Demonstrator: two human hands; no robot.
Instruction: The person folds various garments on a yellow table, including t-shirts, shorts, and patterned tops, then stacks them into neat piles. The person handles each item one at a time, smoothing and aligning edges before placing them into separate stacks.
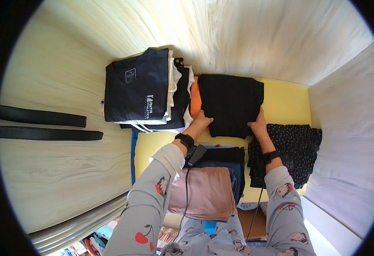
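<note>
A folded black garment (231, 102) lies in the middle of the yellow surface (286, 99). My left hand (202, 123) grips its near left side, with the thumb on top and the other fingers mostly hidden. On its near right side, my right hand (258, 124) holds the cloth between thumb and fingers. Something orange (195, 97) shows along the garment's left edge. Left of it stands a stack of folded clothes, topped by a dark T-shirt (132, 92) with white lettering.
Closer to me is a pile with a pink folded garment (203, 192) and dark denim (236, 179). A black patterned pleated garment (292, 150) lies at right beside the wall (343, 112). Two black straps (46, 116) lie against the left panel (56, 166). Cables run from both wrists.
</note>
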